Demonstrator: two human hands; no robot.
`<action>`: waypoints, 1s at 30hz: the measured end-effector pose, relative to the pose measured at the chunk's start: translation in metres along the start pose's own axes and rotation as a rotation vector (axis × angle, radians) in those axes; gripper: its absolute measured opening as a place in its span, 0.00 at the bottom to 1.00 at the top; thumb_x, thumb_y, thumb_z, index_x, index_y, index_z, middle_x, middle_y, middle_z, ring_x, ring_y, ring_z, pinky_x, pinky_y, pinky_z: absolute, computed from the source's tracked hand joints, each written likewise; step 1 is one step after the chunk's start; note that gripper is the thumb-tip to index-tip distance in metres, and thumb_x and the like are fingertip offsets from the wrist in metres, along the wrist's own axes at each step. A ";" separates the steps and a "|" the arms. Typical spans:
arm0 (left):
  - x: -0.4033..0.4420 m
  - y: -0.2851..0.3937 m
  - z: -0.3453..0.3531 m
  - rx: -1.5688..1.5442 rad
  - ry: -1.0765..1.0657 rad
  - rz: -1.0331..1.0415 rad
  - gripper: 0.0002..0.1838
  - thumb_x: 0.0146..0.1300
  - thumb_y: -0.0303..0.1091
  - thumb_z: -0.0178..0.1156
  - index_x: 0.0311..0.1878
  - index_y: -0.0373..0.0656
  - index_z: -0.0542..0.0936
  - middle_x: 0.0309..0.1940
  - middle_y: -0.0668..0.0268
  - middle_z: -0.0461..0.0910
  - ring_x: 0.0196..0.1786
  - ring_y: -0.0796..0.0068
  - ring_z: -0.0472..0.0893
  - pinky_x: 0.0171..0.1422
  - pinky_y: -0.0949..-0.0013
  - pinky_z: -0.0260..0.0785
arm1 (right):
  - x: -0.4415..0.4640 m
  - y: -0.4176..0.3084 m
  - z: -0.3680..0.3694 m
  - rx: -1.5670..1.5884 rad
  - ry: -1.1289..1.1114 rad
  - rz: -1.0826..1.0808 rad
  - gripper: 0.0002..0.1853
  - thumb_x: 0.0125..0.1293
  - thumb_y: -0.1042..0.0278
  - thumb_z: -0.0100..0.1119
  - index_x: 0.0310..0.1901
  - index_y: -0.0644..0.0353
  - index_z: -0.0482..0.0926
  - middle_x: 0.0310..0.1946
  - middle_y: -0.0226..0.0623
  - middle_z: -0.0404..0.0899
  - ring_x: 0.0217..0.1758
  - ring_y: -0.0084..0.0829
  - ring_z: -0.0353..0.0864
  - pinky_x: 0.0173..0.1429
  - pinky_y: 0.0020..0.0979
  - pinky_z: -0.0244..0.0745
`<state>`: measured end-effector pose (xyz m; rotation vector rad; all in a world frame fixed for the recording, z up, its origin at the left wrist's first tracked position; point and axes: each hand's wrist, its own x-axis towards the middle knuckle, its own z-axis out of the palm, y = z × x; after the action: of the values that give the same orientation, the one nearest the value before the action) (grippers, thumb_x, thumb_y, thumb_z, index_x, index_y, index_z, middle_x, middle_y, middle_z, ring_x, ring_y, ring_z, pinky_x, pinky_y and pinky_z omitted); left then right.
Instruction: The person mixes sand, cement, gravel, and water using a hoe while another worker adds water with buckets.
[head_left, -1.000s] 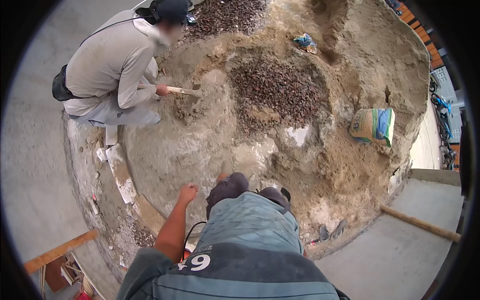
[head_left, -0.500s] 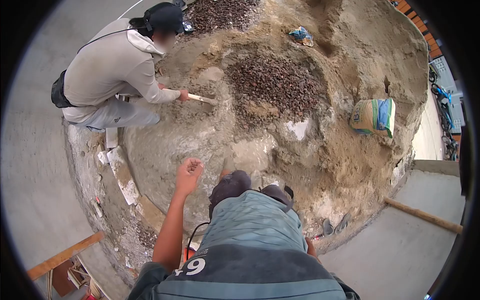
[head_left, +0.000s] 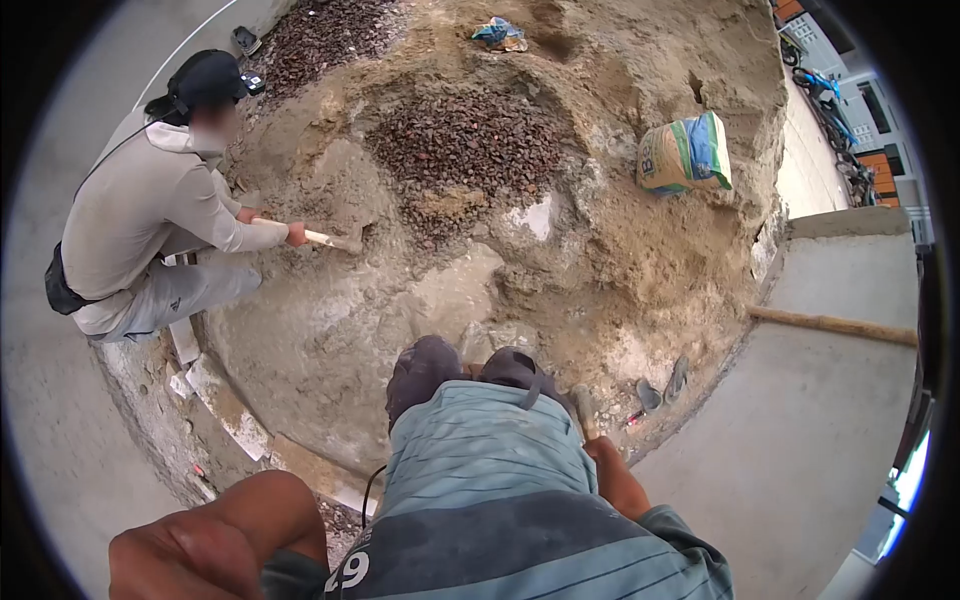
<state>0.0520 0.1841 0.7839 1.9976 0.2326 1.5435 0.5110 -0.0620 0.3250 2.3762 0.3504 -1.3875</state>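
Note:
My right hand [head_left: 600, 450] is low beside my right hip, closed round a pale wooden handle [head_left: 583, 402]. The handle points forward over the wet ground, and I cannot make out its tool head. My left arm [head_left: 270, 500] is sharply bent at the lower left. Its forearm runs toward the frame's bottom edge, with no fingers showing. In front of my knees lies wet grey concrete mix [head_left: 290, 350]. Across it at the left, a person [head_left: 165, 200] in a light hoodie bends and grips a wooden-handled tool [head_left: 318, 238] whose end reaches into the mix.
A gravel heap [head_left: 470, 150] sits on sand [head_left: 650, 270]. An upright cement bag [head_left: 685, 155] stands to the right. Sandals [head_left: 660, 385] lie near a wooden pole [head_left: 830, 325] on the concrete slab. Boards [head_left: 225, 400] edge the mix at the left.
My left hand has pulled back from above the mix, its arm now folded at the lower left. My right hand and the handle have come into sight. The view has shifted right.

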 end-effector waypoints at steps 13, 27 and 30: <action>0.027 -0.032 0.005 -0.148 0.014 0.044 0.12 0.58 0.34 0.60 0.44 0.64 0.75 0.21 0.83 0.69 0.15 0.84 0.66 0.21 0.77 0.56 | -0.026 -0.020 0.031 0.216 -0.046 0.028 0.11 0.52 0.76 0.69 0.20 0.63 0.75 0.16 0.35 0.73 0.17 0.28 0.72 0.20 0.35 0.65; 0.021 -0.134 -0.068 -0.343 0.103 0.194 0.12 0.51 0.46 0.69 0.33 0.56 0.77 0.22 0.78 0.71 0.14 0.79 0.62 0.20 0.74 0.51 | 0.034 0.006 0.158 0.360 -0.212 0.214 0.11 0.56 0.71 0.70 0.24 0.66 0.78 0.20 0.39 0.76 0.19 0.34 0.76 0.25 0.38 0.73; 0.023 -0.163 -0.094 -0.410 -0.027 0.161 0.10 0.51 0.44 0.69 0.33 0.56 0.78 0.21 0.77 0.70 0.14 0.79 0.62 0.19 0.74 0.50 | 0.039 -0.003 0.185 0.425 -0.246 0.246 0.13 0.57 0.68 0.70 0.22 0.66 0.77 0.19 0.41 0.76 0.20 0.34 0.76 0.26 0.39 0.73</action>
<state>0.0073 0.3593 0.7267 1.7414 -0.2449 1.5145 0.3841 -0.1377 0.2068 2.4147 -0.3245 -1.7395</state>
